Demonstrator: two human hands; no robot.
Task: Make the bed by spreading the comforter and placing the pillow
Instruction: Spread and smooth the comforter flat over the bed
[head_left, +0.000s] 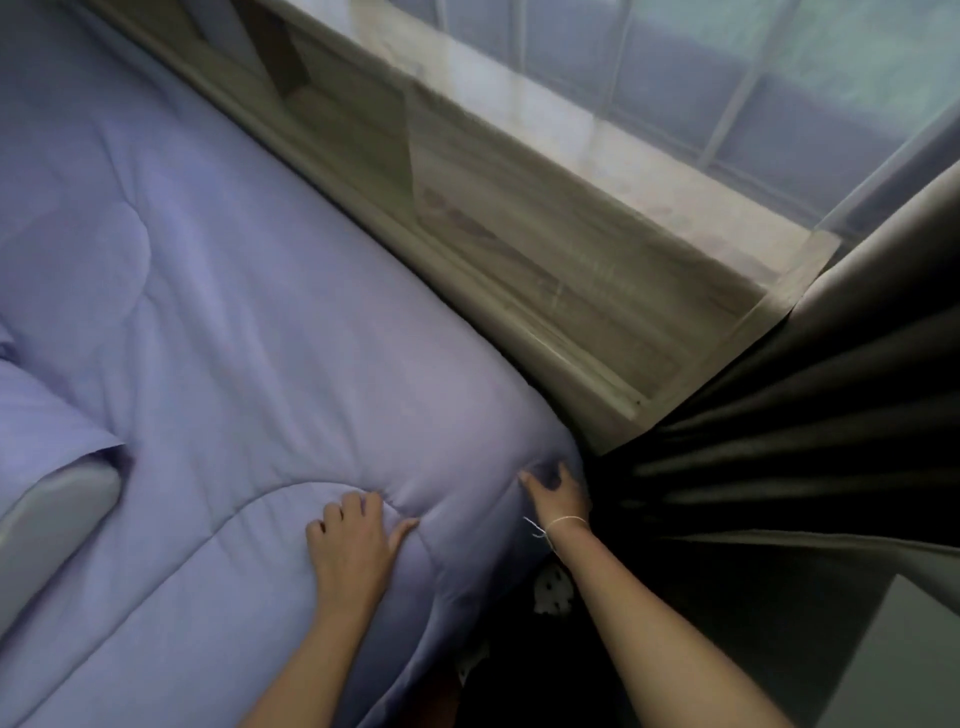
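Observation:
A lilac quilted comforter (249, 291) lies spread over the bed and fills the left half of the view. My left hand (353, 540) presses on it near the corner, fingers bent into the padding and thumb spread. My right hand (558, 496) grips the comforter's corner at the bed's edge, fingers curled into the fabric; a thin white string circles that wrist. At the left edge lies part of a lilac pillow (41, 415), with a grey-white padded piece (52, 514) below it.
A wooden window ledge (519, 249) runs along the bed's right side, under a window with sheer netting (779, 104). Dark pleated curtains (779, 441) hang right beside my right hand. A spotted cloth (553, 592) lies in the dark gap below the corner.

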